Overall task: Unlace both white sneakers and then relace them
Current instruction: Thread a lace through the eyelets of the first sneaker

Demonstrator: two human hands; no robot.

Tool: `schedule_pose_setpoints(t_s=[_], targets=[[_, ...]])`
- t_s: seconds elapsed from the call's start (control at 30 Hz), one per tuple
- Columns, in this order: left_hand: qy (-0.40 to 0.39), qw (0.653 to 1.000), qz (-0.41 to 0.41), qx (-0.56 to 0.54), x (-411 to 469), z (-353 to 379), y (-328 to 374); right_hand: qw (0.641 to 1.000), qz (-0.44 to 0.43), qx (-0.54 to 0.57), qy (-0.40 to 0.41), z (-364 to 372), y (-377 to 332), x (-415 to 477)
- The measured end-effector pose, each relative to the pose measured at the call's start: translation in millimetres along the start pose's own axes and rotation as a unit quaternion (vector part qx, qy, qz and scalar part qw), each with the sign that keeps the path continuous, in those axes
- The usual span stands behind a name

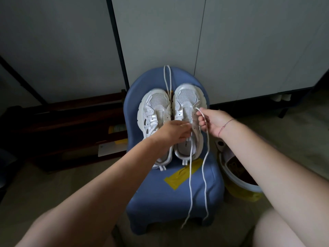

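Two white sneakers stand side by side on a blue chair [170,189], toes pointing away from me. The left sneaker [154,111] has no lace in its eyelets. A loose white lace [168,77] lies between the toes and up the chair back. My left hand [170,131] reaches over the right sneaker [187,102] and pinches one strand of its lace at the eyelets. My right hand [211,122] grips the other strand of that lace [206,157] beside the shoe. Both strands hang down over the seat front.
A strip of yellow tape [183,173] is stuck on the seat. A bucket with a yellow liner [238,186] stands on the floor at the right. A dark wooden rack [71,125] sits at the left, and grey cabinet doors [231,50] stand behind the chair.
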State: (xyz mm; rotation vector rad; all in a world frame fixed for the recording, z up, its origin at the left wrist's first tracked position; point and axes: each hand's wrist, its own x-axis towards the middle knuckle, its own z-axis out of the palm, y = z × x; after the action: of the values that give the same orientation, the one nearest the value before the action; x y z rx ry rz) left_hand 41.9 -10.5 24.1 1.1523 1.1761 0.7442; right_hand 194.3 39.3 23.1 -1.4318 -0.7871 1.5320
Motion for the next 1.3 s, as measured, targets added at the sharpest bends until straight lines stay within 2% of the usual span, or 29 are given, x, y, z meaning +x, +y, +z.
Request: schedule_pose_setpoints(t_s=[0.13,0.3,0.43,0.5,0.73,0.97,1.2,1.3], targets=[[-0.014,0.998,-0.036,-0.043,5,15,-4,0.988,0.050,0.124,-0.078,-2,-8,-18],[0.015,1.000,-0.014,-0.018,3,25,-8,0.983,0.055,0.132,-0.113,-4,-9,-30],[-0.015,1.000,-0.016,-0.020,-5,27,-8,0.967,0.072,0.201,-0.141,-4,-11,-32],[-0.032,0.999,-0.011,-0.030,-9,24,-8,0.966,0.072,0.201,-0.147,-2,-10,-32],[-0.078,0.997,-0.005,0.000,-22,18,-11,0.973,0.088,0.169,-0.129,-3,-3,-26],[-0.077,0.997,-0.019,0.002,-26,4,-12,0.994,0.070,0.080,-0.032,2,2,-16],[0.008,1.000,0.017,0.006,-19,-7,-1,0.998,0.045,0.050,-0.011,5,1,-3],[0.061,0.997,0.040,-0.025,-4,-18,6,0.998,0.038,0.038,-0.014,5,1,4]])
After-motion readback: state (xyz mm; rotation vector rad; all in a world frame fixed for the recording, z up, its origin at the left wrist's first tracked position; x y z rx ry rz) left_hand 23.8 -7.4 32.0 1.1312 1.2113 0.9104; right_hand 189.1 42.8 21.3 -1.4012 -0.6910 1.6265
